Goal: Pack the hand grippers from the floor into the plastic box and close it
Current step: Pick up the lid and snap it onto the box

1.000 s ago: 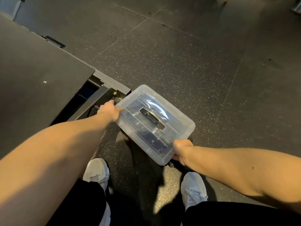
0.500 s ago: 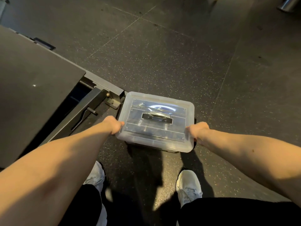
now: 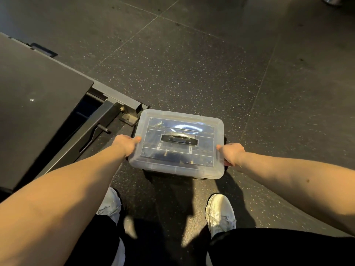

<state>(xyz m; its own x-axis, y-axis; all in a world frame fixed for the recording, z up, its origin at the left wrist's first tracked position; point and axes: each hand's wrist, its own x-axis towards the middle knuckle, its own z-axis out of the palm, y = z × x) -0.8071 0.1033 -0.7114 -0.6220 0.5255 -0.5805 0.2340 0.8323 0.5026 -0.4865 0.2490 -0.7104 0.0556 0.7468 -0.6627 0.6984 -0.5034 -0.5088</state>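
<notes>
Plastic box [image 3: 172, 170] is centre frame, lid [image 3: 180, 127] on, your left hand [image 3: 124, 144] and right hand [image 3: 231, 152] clamping opposite short ends, thumbs on top, fingers tucked under out of sight, probably to press it shut or keep it level.

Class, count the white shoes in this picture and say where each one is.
2. The right shoe shows in full, below the plastic box's right end in the view; the left shoe is partly hidden under the left forearm.
</notes>
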